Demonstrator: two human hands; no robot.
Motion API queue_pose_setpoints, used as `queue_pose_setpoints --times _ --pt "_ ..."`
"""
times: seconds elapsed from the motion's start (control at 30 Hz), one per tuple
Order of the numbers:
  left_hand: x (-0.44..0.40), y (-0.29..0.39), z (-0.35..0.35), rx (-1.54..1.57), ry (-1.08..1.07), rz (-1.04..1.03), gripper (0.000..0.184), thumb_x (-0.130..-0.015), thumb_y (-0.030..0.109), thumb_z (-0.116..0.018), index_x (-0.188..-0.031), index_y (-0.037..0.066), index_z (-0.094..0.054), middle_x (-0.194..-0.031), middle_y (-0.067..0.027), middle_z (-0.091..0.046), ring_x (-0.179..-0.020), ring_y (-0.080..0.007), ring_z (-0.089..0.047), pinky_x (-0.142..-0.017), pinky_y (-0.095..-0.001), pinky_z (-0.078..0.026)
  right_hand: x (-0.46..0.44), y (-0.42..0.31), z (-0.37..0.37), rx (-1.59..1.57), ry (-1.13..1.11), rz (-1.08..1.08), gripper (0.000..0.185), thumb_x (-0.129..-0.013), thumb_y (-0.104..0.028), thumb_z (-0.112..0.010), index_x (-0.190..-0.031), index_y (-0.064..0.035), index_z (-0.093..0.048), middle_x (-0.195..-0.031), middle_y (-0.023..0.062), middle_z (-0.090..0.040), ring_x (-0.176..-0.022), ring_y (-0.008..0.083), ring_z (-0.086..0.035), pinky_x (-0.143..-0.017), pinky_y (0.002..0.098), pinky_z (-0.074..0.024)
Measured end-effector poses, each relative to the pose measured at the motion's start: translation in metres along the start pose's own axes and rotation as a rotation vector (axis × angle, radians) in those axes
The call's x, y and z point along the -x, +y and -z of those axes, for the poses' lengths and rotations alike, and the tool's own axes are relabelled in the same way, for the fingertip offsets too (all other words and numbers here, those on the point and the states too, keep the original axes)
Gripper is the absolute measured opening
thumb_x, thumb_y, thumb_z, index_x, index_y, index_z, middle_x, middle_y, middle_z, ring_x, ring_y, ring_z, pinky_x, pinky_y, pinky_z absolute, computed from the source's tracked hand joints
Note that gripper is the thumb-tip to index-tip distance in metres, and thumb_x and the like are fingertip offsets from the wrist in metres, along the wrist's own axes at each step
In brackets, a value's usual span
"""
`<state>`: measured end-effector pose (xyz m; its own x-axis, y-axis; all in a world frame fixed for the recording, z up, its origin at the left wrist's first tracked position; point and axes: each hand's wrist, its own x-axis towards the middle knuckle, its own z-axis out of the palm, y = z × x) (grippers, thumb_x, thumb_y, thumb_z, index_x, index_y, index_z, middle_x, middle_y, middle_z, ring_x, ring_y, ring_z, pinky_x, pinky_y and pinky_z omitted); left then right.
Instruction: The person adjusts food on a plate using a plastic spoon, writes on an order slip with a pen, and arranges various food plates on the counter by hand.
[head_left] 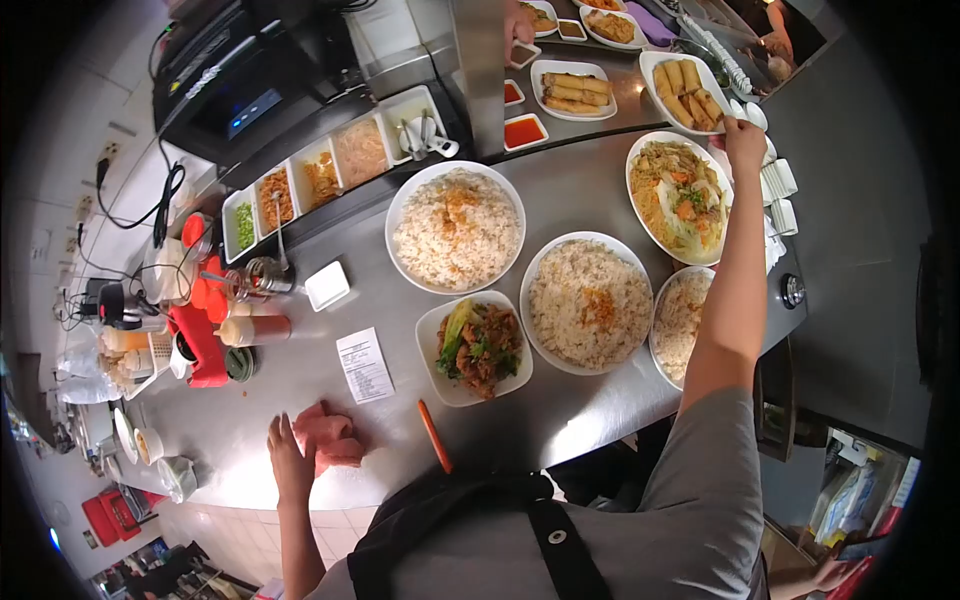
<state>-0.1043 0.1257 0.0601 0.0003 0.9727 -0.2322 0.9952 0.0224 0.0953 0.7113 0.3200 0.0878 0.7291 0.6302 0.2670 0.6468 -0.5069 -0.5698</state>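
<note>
My right hand (744, 142) reaches to the far right and pinches the rim of a white plate (650, 76) of cut spring rolls (690, 92). Below that plate lies an oval dish of noodles (665, 185) with vegetables. My left hand (288, 458) is at the near left, fingers stretched out, beside a crumpled pink cloth (328, 440). Whether it touches the cloth I cannot tell. In front of me are large bowls of rice (455, 240), another rice bowl (588, 330), and a partly covered rice dish (682, 320). A square bowl holds meat and greens (480, 345).
A printed receipt (365, 366), an orange pen (434, 436) and a small white dish (327, 286) lie on the steel counter (300, 370). Sauce bottles (254, 330) crowd the left. Topping trays (275, 200) line the back. Another spring-roll plate (574, 90) stands on the shelf; another person's hand (522, 22) is there.
</note>
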Motion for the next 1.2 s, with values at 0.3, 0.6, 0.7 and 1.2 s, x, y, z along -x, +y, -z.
queue_pose_setpoints --times 0.3,0.6,0.7,1.2 --pt "0.013 0.006 -0.036 0.226 -0.061 0.07 0.067 -0.089 0.026 -0.066 -0.14 -0.004 -0.036 -0.137 -0.0249 -0.043 -0.127 -0.0407 -0.043 -0.106 -0.0449 -0.038 -0.071 0.055 -0.116 0.045 -0.098 -0.236 0.045 -0.093 -0.035 -0.052 -0.074 0.0027 -0.068 -0.065 0.0058 -0.071 -0.058 0.0148 -0.069 -0.063 0.0255 -0.0525" --pt "0.019 0.016 -0.051 0.419 -0.024 0.078 0.084 -0.093 0.038 -0.057 -0.152 0.002 -0.01 -0.145 -0.0244 -0.037 -0.131 -0.0403 -0.038 -0.109 -0.0448 -0.031 -0.114 0.087 -0.192 -0.579 -0.108 -0.569 0.03 -0.084 -0.025 -0.069 -0.082 0.0049 -0.067 -0.08 0.0061 -0.072 -0.066 0.0156 -0.071 -0.054 0.0272 -0.0573" --pt "0.027 0.015 -0.062 0.449 0.101 -0.054 0.094 -0.083 0.041 -0.07 -0.152 0.006 -0.016 -0.154 -0.0274 -0.015 -0.14 -0.0445 -0.026 -0.113 -0.0493 -0.025 -0.13 0.11 -0.193 -0.764 -0.259 -0.514 0.027 -0.091 -0.003 -0.048 -0.113 0.0112 -0.052 -0.108 0.0231 -0.061 -0.081 0.034 -0.069 -0.064 0.036 -0.0637" --pt "0.022 0.023 -0.089 0.444 0.393 -0.101 0.065 -0.079 0.026 -0.069 -0.139 0.012 -0.048 -0.151 -0.0284 -0.02 -0.137 -0.048 -0.025 -0.112 -0.0529 -0.026 0.369 -0.215 0.078 -0.823 -1.511 0.342 0.035 -0.096 -0.03 -0.058 -0.106 0.003 -0.065 -0.081 0.0111 -0.068 -0.069 0.0169 -0.067 -0.064 0.0282 -0.0549"
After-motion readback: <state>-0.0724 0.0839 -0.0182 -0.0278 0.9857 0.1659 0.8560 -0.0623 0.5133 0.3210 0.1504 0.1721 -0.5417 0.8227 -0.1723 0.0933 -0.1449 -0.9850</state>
